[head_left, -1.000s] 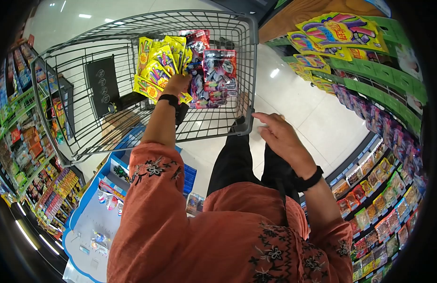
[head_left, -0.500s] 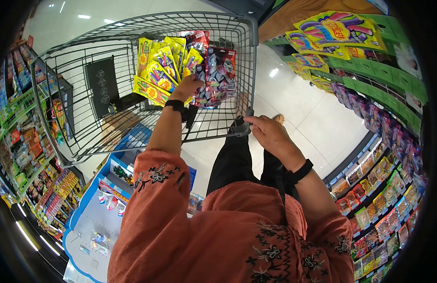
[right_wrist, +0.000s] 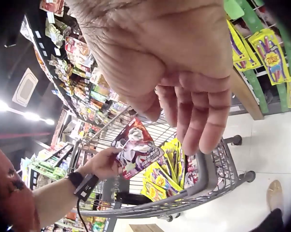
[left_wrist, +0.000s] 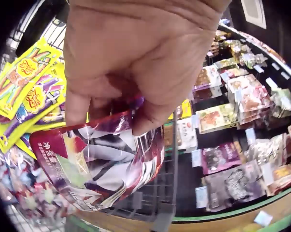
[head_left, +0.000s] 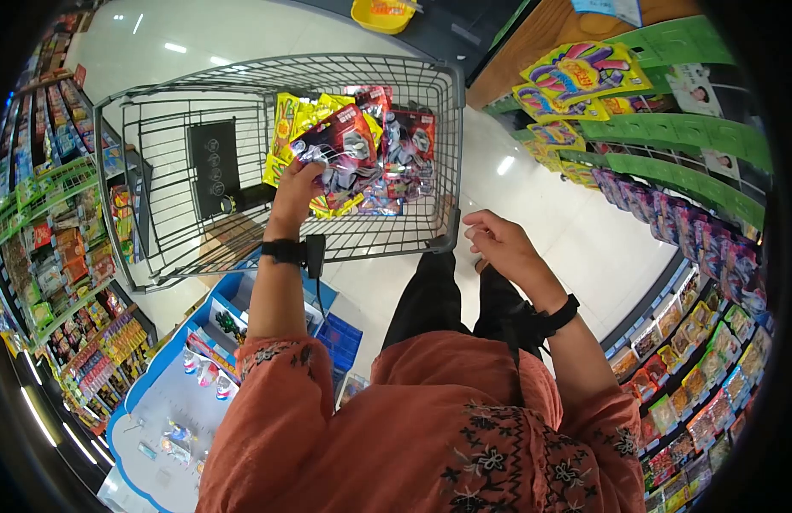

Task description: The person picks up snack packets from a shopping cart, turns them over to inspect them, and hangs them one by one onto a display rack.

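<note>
My left hand [head_left: 293, 195] pinches the edge of a red and silver pouch [head_left: 345, 147] above the yellow candy bags [head_left: 283, 128] in the shopping cart. In the left wrist view, thumb and fingers of the left hand [left_wrist: 140, 63] grip the top edge of that pouch [left_wrist: 104, 159]. More red and dark pouches [head_left: 410, 137] lie beside the yellow bags. Beyond the cart's near right corner, my right hand [head_left: 503, 244] hangs in the air holding nothing, its fingers loosely bent; in the right wrist view, the right hand [right_wrist: 184, 87] shows empty fingers above the cart [right_wrist: 208, 176].
Hanging yellow bags [head_left: 576, 77] and purple pouches stand on a green-edged rack [head_left: 670, 128] at the right. Snack shelves [head_left: 687, 368] run along the lower right and far left. A blue-edged white display [head_left: 156, 419] is at the lower left. A yellow container [head_left: 381, 15] shows at the top.
My left hand has lifted a red and silver pouch and moved left with it over the yellow bags. My right hand has come away from the cart corner. The cart appears slightly lower in view.
</note>
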The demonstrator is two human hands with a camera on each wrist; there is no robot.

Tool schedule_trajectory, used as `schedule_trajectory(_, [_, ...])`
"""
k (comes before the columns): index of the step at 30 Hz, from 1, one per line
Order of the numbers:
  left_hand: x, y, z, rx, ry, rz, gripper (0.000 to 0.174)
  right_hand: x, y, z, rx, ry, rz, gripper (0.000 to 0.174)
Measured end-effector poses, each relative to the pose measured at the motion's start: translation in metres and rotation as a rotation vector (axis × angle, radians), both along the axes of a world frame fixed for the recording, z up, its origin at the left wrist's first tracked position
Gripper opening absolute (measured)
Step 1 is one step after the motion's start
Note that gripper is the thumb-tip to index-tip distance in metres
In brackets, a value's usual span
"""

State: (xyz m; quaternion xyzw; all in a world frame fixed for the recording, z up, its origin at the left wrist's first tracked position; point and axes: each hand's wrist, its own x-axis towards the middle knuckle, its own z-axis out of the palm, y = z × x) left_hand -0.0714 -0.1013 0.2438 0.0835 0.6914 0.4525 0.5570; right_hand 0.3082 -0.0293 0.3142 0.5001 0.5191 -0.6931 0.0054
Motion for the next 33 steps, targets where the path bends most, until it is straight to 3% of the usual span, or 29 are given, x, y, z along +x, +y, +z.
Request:
schedule_trajectory(4, [0.020,0.014,0.057,0.174,-0.091,0.026,0.019,-0.001,0.013,0.030,-0.043,0.095,-0.075,0.031])
schedule_trajectory(6, [0.034,0.022,0.073,0.234,-0.165,0.026,0.020,-0.004,0.020,0.047,0.020,0.139,-0.110,0.033])
schedule_trajectory(9, [0.084,0.043,0.134,0.360,-0.279,0.041,0.024,-0.009,0.026,0.073,0.155,0.241,-0.184,0.037])
schedule_trajectory(13, [0.113,0.056,0.164,0.406,-0.353,-0.132,0.024,-0.002,0.029,0.108,0.186,0.346,-0.327,0.035])
schedule_trajectory(19, [0.171,0.068,0.190,0.378,-0.379,-0.260,0.033,0.038,0.033,0.143,0.046,0.454,-0.389,0.015])
schedule_trajectory(26, [0.226,0.088,0.224,0.434,-0.234,-0.463,0.026,0.088,0.022,0.169,0.198,0.425,-0.579,0.011])
schedule_trajectory(33, [0.277,0.099,0.254,0.545,-0.291,-0.682,0.043,0.136,0.010,0.184,0.323,0.499,-0.721,0.014])
